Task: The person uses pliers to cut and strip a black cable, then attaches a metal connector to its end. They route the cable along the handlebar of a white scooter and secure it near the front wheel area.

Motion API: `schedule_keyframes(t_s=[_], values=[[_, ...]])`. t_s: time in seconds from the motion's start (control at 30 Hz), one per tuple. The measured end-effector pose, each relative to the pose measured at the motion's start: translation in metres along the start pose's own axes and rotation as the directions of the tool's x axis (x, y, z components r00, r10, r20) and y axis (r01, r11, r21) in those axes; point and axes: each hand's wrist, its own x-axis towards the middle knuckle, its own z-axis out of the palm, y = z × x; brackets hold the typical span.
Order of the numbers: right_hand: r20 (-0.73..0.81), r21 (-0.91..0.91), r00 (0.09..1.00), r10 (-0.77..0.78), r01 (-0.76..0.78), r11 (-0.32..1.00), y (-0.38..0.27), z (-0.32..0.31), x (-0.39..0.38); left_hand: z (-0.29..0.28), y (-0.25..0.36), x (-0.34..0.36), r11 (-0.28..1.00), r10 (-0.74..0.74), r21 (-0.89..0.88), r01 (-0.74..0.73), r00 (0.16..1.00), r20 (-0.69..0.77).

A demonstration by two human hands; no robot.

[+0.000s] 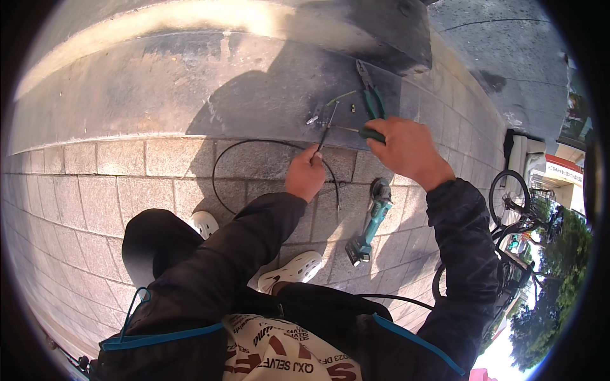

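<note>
My left hand [305, 173] is closed round a black cable [324, 136], its end pointing up over the dark stone step. The rest of the cable loops down over the paving. My right hand [406, 152] grips a screwdriver [372, 134] with a green handle; its thin shaft points left, the tip at or close to the cable end. Whether the tip touches cannot be made out. Green-handled pliers [372, 95] lie on the step just beyond my right hand. Near the cable end are a small silver fitting [312, 119] and a small brass-coloured piece [353, 108].
A teal angle grinder [372, 222] lies on the paving [121, 190] below my right hand. My feet in white clogs [295, 270] stand close by. A raised dark block [394, 32] borders the step at the back. Bicycles [508, 200] stand at the right.
</note>
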Motion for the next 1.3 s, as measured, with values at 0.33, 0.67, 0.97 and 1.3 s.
schedule_keyframes(t_s=[0.33, 0.67, 0.97, 1.3], values=[[0.002, -0.052, 0.998, -0.066, 0.066, 0.996, 0.003, 0.001, 0.006, 0.0, -0.005, 0.002, 0.998, 0.04, 0.045, -0.04, 0.999, -0.005], [0.31, -0.192, 0.95, -0.04, 0.104, 0.976, -0.016, -0.02, 0.039, -0.004, 0.004, -0.003, 0.986, 0.012, 0.169, -0.005, 0.999, -0.037], [0.246, 0.174, 0.949, 0.196, -0.242, 0.955, -0.001, -0.005, 0.035, -0.004, 0.011, -0.006, 0.976, -0.019, 0.216, 0.024, 1.0, -0.023], [0.407, 0.479, 0.793, 0.454, -0.608, 0.632, 0.003, 0.011, 0.019, -0.006, 0.014, -0.005, 0.978, -0.009, 0.209, 0.01, 1.0, -0.002]])
